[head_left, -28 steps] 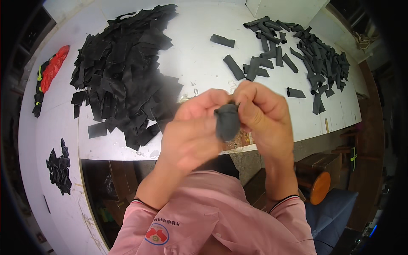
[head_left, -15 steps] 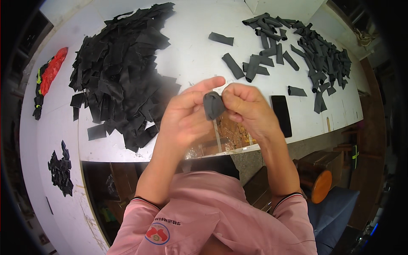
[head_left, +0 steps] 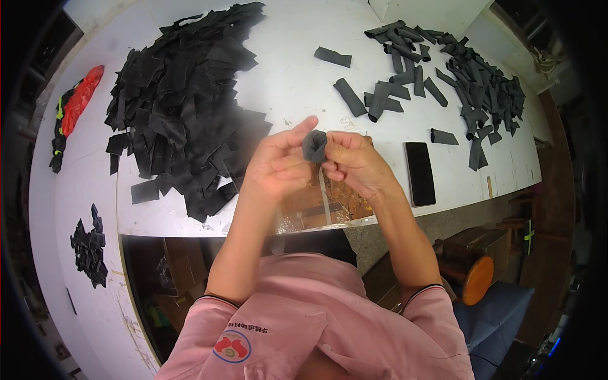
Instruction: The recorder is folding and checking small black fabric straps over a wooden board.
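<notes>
A dark grey fabric tube (head_left: 314, 147) is between my hands above the table's front edge, its open end facing up toward me with folded cloth inside. My left hand (head_left: 280, 161) grips its left side, the thumb pointing up and away. On the other side my right hand (head_left: 358, 159) pinches the rim between thumb and fingers. A large heap of flat black fabric pieces (head_left: 183, 107) lies to the left of my hands. Finished-looking grey fabric tubes (head_left: 379, 101) lie loose beyond my right hand, and several more form a pile (head_left: 484, 82) at the far right.
A black phone (head_left: 420, 174) lies right of my right hand. Brown tape-covered board (head_left: 310, 206) is set at the table's front edge. On the left are a red plastic bag (head_left: 82, 101) and a small heap of black scraps (head_left: 88, 250). A round wooden stool (head_left: 477, 280) stands below right.
Both hands have shifted slightly, the right one lower and to the left. The tube has turned so that its open end now shows.
</notes>
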A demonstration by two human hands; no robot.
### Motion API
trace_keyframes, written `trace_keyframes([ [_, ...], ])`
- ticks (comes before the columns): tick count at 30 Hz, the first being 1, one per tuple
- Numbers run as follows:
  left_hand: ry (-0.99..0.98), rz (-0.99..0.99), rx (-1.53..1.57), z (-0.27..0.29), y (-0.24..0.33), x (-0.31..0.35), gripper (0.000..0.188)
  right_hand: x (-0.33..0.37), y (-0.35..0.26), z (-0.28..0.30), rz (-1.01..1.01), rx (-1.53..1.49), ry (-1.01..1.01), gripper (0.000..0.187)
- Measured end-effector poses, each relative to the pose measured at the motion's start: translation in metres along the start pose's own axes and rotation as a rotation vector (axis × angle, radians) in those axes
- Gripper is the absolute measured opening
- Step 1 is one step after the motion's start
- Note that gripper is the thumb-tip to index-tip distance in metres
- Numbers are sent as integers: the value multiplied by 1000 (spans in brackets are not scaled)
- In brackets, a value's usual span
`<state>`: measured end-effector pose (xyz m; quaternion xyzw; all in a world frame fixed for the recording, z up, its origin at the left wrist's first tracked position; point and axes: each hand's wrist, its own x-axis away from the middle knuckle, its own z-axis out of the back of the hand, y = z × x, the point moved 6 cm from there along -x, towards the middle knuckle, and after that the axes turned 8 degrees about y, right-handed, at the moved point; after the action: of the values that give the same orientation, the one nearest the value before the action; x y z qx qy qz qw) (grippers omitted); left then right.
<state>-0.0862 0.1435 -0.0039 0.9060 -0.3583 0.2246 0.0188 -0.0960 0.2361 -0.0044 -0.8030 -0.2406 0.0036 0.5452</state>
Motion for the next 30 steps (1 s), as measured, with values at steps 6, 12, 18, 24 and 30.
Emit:
trace_keyframes([
  [6,6,-30,15,27,1,-4,27,2,-5,-2,21,6,10,19],
  [12,-235,58,380,-13,-7,12,30,2,-26,-16,80,19,-52,18],
  [18,-6,-248,-136,44,-6,7,27,2,27,11,-95,-111,-17,21],
  [24,7,-874,-960,-15,-20,45,36,7,-8,-4,162,139,-171,21],
  [30,170,-803,-1036,23,-11,33,30,-4,29,13,97,-23,-184,19],
])
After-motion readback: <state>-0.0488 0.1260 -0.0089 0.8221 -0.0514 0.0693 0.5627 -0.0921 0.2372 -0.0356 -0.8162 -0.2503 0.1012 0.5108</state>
